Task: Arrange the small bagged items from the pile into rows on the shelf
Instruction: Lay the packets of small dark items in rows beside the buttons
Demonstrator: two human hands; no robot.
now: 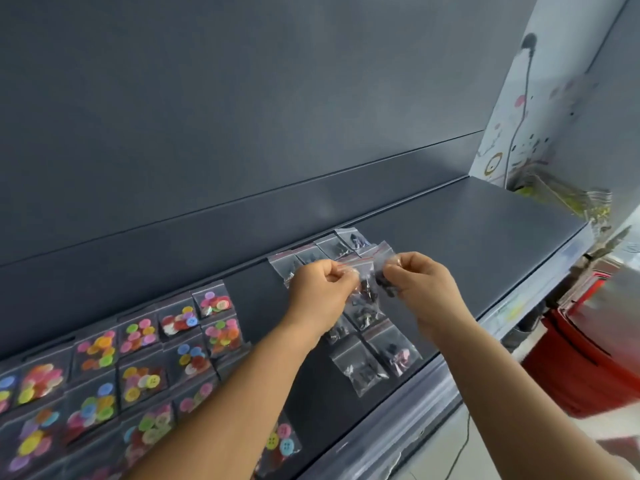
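While bags of coloured buttons (138, 362) fill rows at lower left, both the left hand (320, 289) and right hand (420, 284) pinch dark-filled bags (367, 289) mid-frame above the shelf (485, 237); dark rows look barely begun

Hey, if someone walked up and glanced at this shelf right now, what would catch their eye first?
Probably the bright button bags, laid in rows on the left of the dark shelf. Next, mid-shelf, the left hand and right hand pinching small clear bags of dark pieces above more such bags lying flat.
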